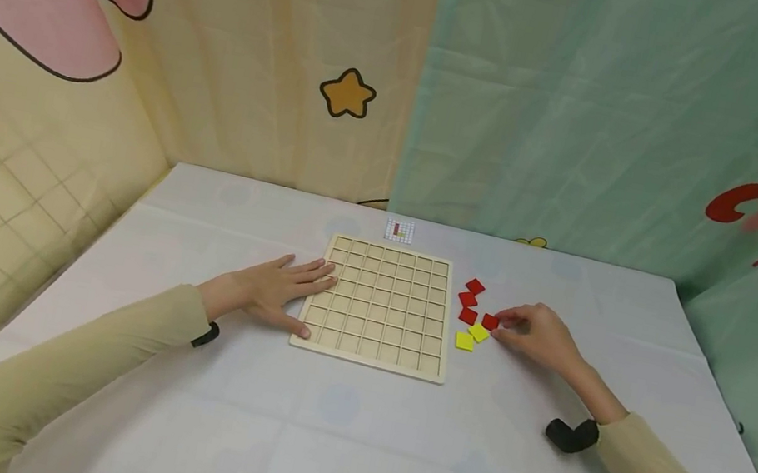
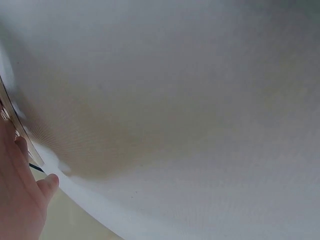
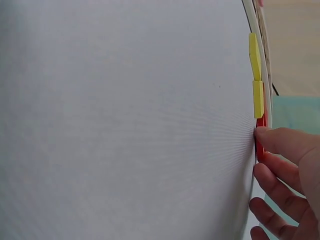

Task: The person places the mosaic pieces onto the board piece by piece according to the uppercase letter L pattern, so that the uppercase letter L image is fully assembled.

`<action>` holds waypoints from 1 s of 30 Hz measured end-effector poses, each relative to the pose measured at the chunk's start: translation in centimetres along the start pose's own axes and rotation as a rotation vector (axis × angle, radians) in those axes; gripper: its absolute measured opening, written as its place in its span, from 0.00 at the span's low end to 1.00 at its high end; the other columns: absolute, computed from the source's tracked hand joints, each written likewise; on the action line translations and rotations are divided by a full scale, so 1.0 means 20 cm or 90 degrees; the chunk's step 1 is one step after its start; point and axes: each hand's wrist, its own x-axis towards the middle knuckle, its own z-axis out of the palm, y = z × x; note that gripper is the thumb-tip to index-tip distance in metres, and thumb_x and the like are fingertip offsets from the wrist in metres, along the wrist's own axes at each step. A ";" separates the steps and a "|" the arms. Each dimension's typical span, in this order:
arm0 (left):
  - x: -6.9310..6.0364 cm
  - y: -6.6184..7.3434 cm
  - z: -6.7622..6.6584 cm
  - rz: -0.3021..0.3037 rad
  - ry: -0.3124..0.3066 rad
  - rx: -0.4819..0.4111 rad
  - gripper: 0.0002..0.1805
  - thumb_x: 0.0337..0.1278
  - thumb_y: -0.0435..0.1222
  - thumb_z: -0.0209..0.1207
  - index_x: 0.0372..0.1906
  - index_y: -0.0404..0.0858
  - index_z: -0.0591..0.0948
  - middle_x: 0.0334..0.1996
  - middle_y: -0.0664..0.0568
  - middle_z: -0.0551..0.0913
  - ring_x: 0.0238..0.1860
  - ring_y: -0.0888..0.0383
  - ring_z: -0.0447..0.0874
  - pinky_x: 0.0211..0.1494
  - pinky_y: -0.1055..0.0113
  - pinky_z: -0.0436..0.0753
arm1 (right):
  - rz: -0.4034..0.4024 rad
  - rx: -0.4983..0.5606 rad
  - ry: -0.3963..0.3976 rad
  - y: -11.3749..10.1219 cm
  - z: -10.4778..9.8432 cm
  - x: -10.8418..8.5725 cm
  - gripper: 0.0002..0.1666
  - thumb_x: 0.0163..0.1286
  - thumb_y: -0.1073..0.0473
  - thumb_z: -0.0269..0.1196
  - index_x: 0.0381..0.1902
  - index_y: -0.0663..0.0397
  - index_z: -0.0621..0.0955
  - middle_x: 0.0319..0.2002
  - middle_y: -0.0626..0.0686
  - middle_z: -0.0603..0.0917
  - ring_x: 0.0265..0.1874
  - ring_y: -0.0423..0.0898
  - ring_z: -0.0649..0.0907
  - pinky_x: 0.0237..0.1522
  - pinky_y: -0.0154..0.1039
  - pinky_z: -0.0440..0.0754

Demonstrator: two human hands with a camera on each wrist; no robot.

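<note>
A pale wooden grid board (image 1: pixel 381 328) with square cells lies flat on the table. My left hand (image 1: pixel 274 290) rests along its left edge, fingers straight and spread, thumb near the lower corner. In the left wrist view, part of the left hand (image 2: pixel 22 195) shows beside the board's edge (image 2: pixel 22 127). Right of the board, my right hand (image 1: pixel 540 337) pinches a red square tile (image 1: pixel 490 322) between thumb and forefinger, still at table level. Close by lie two yellow tiles (image 1: pixel 464 341) and more red tiles (image 1: pixel 468 299). The right wrist view shows the yellow tiles (image 3: pixel 258 99) edge-on beside the pinched red tile (image 3: pixel 260 145).
A small printed card (image 1: pixel 398 231) with a coloured grid pattern lies behind the board. The white tablecloth (image 1: pixel 326 447) covers the table, whose back edge meets patterned curtains (image 1: pixel 597 123). A black band (image 1: pixel 572 435) sits at the right wrist.
</note>
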 end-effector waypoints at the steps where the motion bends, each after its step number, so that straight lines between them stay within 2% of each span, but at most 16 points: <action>1: 0.00 0.00 0.00 -0.003 -0.003 0.003 0.53 0.54 0.70 0.48 0.78 0.49 0.43 0.79 0.51 0.37 0.79 0.50 0.35 0.75 0.39 0.43 | -0.001 -0.003 0.000 0.00 0.00 0.00 0.17 0.58 0.56 0.70 0.43 0.59 0.86 0.32 0.51 0.87 0.35 0.48 0.78 0.39 0.41 0.76; 9: 0.00 0.01 -0.03 -0.001 -0.013 0.012 0.53 0.55 0.70 0.48 0.78 0.48 0.44 0.78 0.50 0.38 0.79 0.50 0.36 0.75 0.39 0.43 | 0.029 -0.020 0.019 -0.03 -0.03 0.01 0.17 0.58 0.56 0.68 0.44 0.59 0.86 0.33 0.54 0.87 0.33 0.48 0.77 0.33 0.36 0.74; 18: -0.02 0.00 -0.02 0.000 -0.014 -0.001 0.52 0.56 0.69 0.47 0.78 0.50 0.44 0.79 0.51 0.39 0.79 0.51 0.36 0.75 0.39 0.43 | 0.048 0.014 0.061 -0.06 -0.03 0.04 0.17 0.59 0.55 0.67 0.44 0.58 0.86 0.38 0.57 0.88 0.39 0.52 0.80 0.34 0.37 0.77; 30: -0.02 -0.01 0.00 0.011 0.001 0.003 0.51 0.56 0.69 0.48 0.77 0.49 0.45 0.78 0.50 0.40 0.78 0.49 0.38 0.75 0.38 0.44 | 0.022 0.035 0.052 -0.18 -0.01 0.16 0.21 0.58 0.49 0.69 0.45 0.56 0.87 0.38 0.54 0.89 0.40 0.51 0.80 0.33 0.36 0.76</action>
